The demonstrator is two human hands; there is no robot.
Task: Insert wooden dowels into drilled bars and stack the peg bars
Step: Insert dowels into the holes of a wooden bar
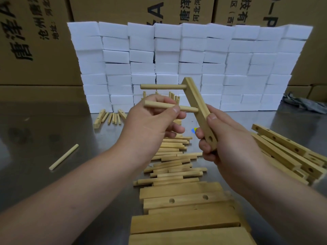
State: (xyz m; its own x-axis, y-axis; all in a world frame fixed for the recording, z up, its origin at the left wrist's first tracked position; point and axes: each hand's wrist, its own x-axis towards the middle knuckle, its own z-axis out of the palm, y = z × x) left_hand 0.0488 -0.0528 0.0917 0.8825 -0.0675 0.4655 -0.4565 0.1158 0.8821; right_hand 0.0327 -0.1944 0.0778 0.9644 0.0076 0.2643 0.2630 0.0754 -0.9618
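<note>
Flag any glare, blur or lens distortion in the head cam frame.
Head view: wide-angle bowing at the edges, so the foam block wall curves; steel table gives dull reflections, no hard glare; the held bar and dowel are sharp; the bottom bars look soft; light is even, shadows faint.

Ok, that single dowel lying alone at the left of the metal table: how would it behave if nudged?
The lone dowel is round and rests on the smooth, shiny table, so it would probably roll freely. It looks like solid wood, so likely stiff. Being slim, it is probably light.
</note>
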